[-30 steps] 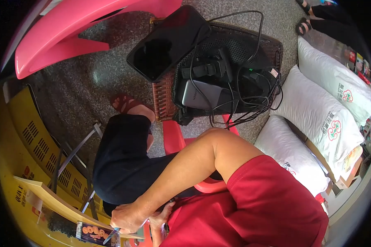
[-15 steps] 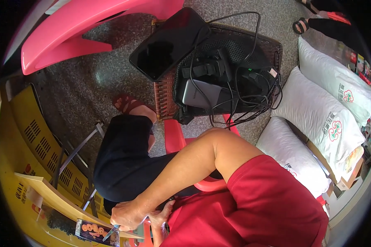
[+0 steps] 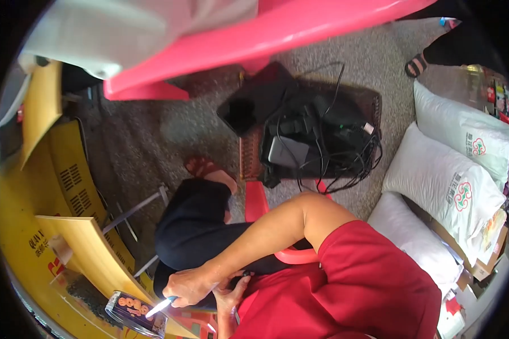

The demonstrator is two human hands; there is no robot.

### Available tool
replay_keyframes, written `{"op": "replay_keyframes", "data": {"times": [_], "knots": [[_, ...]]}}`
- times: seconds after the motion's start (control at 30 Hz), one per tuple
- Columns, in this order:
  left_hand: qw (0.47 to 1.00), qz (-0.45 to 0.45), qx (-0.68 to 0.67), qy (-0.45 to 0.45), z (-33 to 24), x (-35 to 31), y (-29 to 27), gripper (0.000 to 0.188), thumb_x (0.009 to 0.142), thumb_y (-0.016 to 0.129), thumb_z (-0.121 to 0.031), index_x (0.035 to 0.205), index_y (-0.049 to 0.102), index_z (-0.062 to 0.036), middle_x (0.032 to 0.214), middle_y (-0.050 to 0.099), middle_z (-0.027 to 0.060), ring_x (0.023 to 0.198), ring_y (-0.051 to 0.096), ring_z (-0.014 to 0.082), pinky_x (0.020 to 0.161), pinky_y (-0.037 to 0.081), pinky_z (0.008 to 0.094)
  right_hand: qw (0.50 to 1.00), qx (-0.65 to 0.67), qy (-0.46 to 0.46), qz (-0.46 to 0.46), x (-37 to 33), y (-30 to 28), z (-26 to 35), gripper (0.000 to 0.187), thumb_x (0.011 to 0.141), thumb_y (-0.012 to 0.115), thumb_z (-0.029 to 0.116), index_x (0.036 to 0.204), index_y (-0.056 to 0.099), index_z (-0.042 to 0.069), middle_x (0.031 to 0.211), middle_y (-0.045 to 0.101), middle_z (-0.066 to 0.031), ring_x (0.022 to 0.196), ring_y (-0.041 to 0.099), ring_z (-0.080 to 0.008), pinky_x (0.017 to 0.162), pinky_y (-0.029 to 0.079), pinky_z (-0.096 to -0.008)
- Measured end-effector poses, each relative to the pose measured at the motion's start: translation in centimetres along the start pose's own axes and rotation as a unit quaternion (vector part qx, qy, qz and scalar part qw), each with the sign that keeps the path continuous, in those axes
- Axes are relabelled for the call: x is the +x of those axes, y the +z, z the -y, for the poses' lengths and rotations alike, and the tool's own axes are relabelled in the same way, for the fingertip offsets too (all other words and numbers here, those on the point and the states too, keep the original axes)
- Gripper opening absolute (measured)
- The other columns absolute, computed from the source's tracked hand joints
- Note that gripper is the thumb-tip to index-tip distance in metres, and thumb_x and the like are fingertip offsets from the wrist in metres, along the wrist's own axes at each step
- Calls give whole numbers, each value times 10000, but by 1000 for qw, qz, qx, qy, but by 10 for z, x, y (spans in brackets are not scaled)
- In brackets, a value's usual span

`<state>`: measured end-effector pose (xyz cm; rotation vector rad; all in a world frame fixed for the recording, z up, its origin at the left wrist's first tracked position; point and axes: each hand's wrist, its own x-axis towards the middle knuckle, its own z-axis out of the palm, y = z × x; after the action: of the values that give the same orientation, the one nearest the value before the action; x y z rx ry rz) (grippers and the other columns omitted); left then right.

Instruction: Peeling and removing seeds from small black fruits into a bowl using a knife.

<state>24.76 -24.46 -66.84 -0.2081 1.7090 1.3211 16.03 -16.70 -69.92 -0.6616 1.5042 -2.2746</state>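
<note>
My right forearm crosses to the lower left, and my right hand (image 3: 189, 286) is closed on a small knife (image 3: 161, 307). Its blue end sits at the fingers, and the bright, pointed blade slants down and left. Below the blade tip is a dark package (image 3: 133, 312) with an orange printed picture, at the edge of the wooden board (image 3: 99, 246). My left hand (image 3: 229, 296) is partly hidden under my right wrist. Its fingers are curled, with a small dark thing (image 3: 246, 274) at the thumb that I cannot make out.
A woven stool (image 3: 249, 155) bears a black bag with cables (image 3: 345, 152), a silver-grey box (image 3: 288, 152) and a dark tablet (image 3: 254, 101). White sacks (image 3: 435, 169) lie at the right. Pink plastic furniture (image 3: 254, 48) curves across the top. Another person's sandalled foot (image 3: 416, 65) is at upper right.
My view has shifted, so most things sit further right and lower. The pink furniture now spans more of the top. The blade now shines brightly, still in my right hand.
</note>
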Motion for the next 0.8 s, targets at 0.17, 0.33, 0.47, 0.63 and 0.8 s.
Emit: {"op": "replay_keyframes", "data": {"times": [0.17, 0.33, 0.47, 0.63, 0.8], "knots": [[999, 7, 27, 19, 5, -4, 1, 112, 844, 654, 41, 954, 633, 52, 861, 692, 115, 795, 672, 167, 738, 519, 248, 999, 8, -42, 30, -4, 7, -3, 196, 828, 608, 167, 745, 589, -10, 641, 625, -142, 605, 628, -296, 572, 476, -382], [997, 30, 62, 44, 0, -19, -3, 154, 866, 659, -18, 999, 602, 35, 881, 700, 138, 800, 673, 164, 739, 512, 246, 987, -15, -84, 136, -11, 3, 40, 192, 898, 588, 188, 812, 597, 16, 639, 637, -72, 610, 633, -197, 568, 477, -325], [995, 66, -40, 66, -2, -30, -2, 140, 879, 646, -20, 994, 595, 41, 906, 696, 157, 816, 674, 177, 774, 528, 283, 991, -43, -125, -9, -26, -16, 88, 160, 927, 563, 178, 926, 582, 19, 681, 639, -55, 649, 631, -155, 604, 481, -300], [988, 61, -41, 137, -1, -44, -13, 115, 899, 613, -5, 1003, 588, 40, 915, 688, 152, 834, 672, 192, 811, 534, 317, 909, -201, -260, -256, -56, -44, 148, 119, 897, 644, 123, 961, 629, 23, 780, 622, -46, 700, 610, -112, 630, 468, -262], [984, 56, -60, 156, 0, -66, -13, 114, 897, 605, 15, 1005, 585, 41, 914, 685, 145, 813, 666, 185, 791, 530, 306, 881, -200, -285, -321, -95, -73, 207, 153, 905, 612, 121, 1006, 617, 6, 761, 600, -34, 687, 585, -97, 627, 461, -255]]}}
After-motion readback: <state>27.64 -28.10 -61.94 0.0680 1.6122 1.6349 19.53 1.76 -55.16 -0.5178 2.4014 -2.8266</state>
